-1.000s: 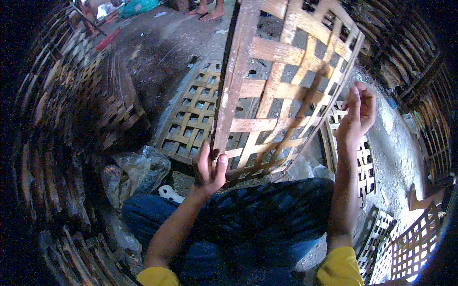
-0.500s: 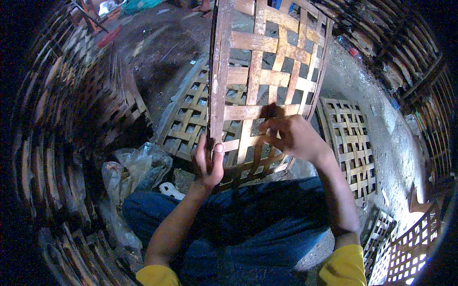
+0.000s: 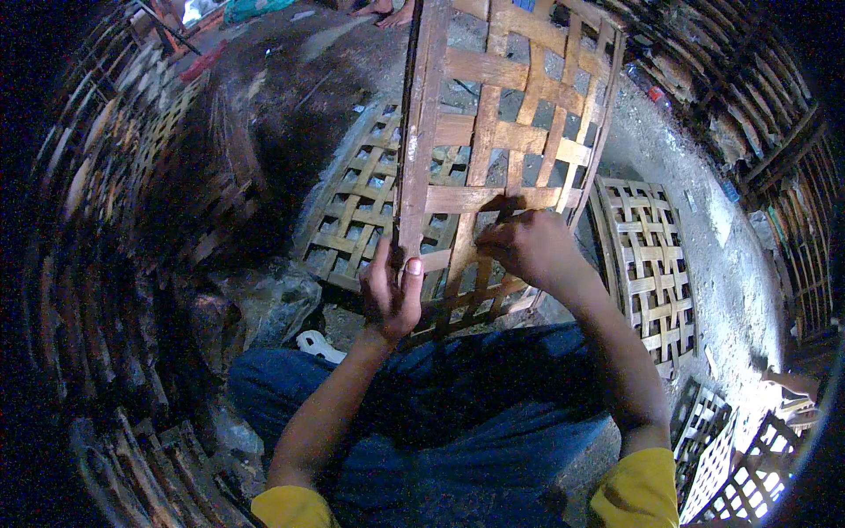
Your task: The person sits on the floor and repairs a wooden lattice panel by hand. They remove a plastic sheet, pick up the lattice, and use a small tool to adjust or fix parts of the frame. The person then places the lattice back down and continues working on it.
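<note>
A woven bamboo lattice panel (image 3: 480, 67) stands upright in front of me, its long side edge toward me on the left. My left hand (image 3: 393, 295) grips the wooden edge rail (image 3: 417, 158) near its lower end, thumb on the near face and fingers behind. My right hand (image 3: 539, 251) is closed against the lower part of the weave, fingertips pinched at a strip. What exactly lies between those fingertips is hidden by the hand and its shadow. The panel's lower end is just beyond my bent legs in blue trousers (image 3: 422, 396).
Another lattice panel (image 3: 333, 263) lies behind on the left, and one more (image 3: 649, 228) on the right. Clear plastic bags (image 3: 282, 304) and a white holed object (image 3: 319, 345) sit by my left knee. Bamboo slats (image 3: 150, 466) are stacked at left; more lattice (image 3: 704, 475) leans lower right.
The upright panel has shifted slightly right, with my left hand still on its rail. My right hand's fingers have curled tighter at the weave. The lattice at the lower right has moved.
</note>
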A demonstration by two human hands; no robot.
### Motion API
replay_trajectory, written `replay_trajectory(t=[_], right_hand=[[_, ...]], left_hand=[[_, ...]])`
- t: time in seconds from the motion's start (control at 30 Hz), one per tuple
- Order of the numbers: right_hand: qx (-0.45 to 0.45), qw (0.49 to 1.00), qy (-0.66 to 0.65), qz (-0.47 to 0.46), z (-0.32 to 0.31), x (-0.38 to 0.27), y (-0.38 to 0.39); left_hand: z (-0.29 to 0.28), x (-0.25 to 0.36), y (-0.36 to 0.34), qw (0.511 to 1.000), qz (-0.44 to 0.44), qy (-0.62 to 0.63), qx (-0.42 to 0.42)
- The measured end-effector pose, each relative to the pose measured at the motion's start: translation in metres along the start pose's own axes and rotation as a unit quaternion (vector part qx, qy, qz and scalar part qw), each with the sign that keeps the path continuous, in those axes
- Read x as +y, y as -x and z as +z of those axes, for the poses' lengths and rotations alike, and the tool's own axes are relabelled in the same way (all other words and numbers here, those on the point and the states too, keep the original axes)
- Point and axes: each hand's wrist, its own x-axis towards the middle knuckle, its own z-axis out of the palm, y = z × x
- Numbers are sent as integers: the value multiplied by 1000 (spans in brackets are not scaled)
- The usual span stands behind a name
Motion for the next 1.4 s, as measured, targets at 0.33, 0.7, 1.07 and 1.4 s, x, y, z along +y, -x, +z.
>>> replay_trajectory(t=[0.33,0.7,1.07,1.4], right_hand=[[121,979,-164,-11,-38,27,6],[335,882,-231,236,-33,122,13],[308,695,-599,252,-11,175,28],[441,646,-573,245,-52,160,39]], left_hand=[[1,-8,3,1000,-9,27,-6],[8,-24,7,997,48,3,58],[17,-9,0,995,14,96,8],[11,9,-14,997,56,0,-56]])
